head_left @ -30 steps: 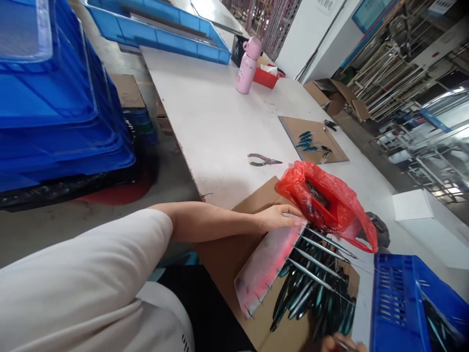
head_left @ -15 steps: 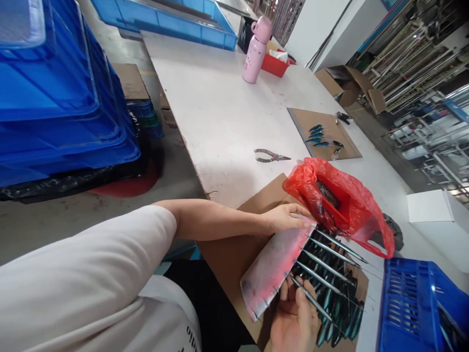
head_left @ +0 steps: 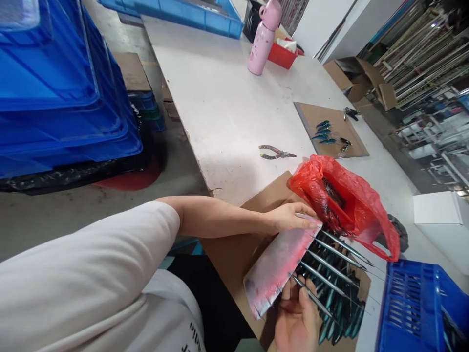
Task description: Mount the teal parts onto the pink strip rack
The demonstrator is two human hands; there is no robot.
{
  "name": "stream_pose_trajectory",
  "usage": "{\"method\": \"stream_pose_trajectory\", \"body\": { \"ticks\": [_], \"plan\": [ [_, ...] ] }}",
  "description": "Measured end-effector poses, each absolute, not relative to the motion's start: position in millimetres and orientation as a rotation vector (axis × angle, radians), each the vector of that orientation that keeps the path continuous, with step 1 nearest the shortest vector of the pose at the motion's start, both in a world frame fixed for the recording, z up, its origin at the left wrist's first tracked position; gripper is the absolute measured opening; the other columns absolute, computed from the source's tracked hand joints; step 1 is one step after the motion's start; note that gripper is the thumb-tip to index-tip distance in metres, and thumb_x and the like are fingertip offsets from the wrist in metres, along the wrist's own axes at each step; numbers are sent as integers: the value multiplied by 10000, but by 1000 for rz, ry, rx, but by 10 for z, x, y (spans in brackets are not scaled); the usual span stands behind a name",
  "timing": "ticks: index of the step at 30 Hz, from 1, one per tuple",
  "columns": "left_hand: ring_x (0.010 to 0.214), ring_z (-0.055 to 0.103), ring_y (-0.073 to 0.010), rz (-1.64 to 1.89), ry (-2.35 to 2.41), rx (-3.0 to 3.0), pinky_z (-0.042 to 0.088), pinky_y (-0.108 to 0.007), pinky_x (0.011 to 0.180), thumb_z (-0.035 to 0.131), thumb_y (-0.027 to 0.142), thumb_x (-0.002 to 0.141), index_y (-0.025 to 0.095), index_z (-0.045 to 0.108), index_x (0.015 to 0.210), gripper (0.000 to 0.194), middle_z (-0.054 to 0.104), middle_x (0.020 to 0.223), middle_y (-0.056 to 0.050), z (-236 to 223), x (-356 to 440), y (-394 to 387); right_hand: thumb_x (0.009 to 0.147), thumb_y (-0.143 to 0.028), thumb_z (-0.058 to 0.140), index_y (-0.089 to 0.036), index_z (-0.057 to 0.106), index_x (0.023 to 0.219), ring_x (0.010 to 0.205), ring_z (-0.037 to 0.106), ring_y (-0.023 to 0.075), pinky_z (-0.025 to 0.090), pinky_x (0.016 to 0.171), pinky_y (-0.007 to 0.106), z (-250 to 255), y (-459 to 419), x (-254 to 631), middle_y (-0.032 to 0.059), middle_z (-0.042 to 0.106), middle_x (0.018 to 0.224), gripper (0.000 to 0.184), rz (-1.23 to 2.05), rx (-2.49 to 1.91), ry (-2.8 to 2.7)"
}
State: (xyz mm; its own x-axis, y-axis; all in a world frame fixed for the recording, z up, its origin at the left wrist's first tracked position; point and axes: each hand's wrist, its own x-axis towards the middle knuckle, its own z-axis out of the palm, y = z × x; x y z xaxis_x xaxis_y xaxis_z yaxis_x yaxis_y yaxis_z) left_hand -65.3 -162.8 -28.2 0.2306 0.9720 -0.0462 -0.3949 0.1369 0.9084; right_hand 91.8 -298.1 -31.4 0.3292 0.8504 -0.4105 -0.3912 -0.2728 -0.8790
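Observation:
My left hand (head_left: 298,217) is closed on the far end of a pink-stained, pale board (head_left: 274,269), its thumb lying over the top. Several slim silver fishing lures (head_left: 331,266) stick out in a row from the board's right edge. At the near end, my right hand (head_left: 298,313) pinches one silver fishing lure (head_left: 313,297) between thumb and fingers, close to the board's edge. Beneath the row lie many dark teal fishing lures (head_left: 330,318) on cardboard, partly covered by the hand and the row.
A red plastic bag (head_left: 348,195) lies just beyond the board. Pliers (head_left: 276,152), a pink bottle (head_left: 264,41) and a brown panel with several lures (head_left: 339,110) are on the white table (head_left: 220,98). A blue basket (head_left: 408,303) stands at right, stacked blue crates (head_left: 54,83) at left.
The camera view has shifted slightly, so the table's things appear a little further right and mostly higher. Both hands keep their hold on the board and the lure.

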Motion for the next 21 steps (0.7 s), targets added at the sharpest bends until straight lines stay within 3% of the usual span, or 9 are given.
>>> {"method": "stream_pose_trajectory", "body": {
  "ticks": [12, 16, 19, 21],
  "plan": [
    [946, 559, -143, 1134, 804, 906, 433, -243, 834, 697, 362, 665, 181, 581, 1021, 417, 605, 1024, -26, -263, -663, -1636, 737, -266, 625, -298, 641, 892, 822, 630, 108, 526, 750, 258, -370, -2984, 989, -55, 675, 876, 159, 1254, -1394, -638],
    [936, 561, -141, 1142, 776, 886, 434, -247, 837, 706, 367, 659, 178, 591, 1010, 416, 609, 1023, -33, -274, -659, -1629, 722, -296, 621, -247, 642, 769, 778, 640, 153, 548, 656, 281, -302, -2983, 968, -32, 659, 822, 71, 1156, -1415, -662],
    [882, 573, -131, 1114, 724, 785, 447, -250, 811, 733, 365, 628, 177, 596, 1002, 440, 617, 1007, -37, -276, -651, -1619, 677, -336, 669, -190, 633, 736, 686, 633, 163, 534, 562, 253, -252, -3008, 903, 3, 654, 745, 161, 1071, -1507, -698],
    [809, 579, -121, 1091, 674, 668, 458, -257, 775, 748, 375, 608, 176, 600, 994, 459, 626, 968, -35, -278, -644, -1606, 684, -367, 668, -181, 641, 831, 717, 632, 170, 532, 584, 254, -256, -3047, 839, 26, 671, 827, 238, 1091, -1599, -728]
  ]
}}
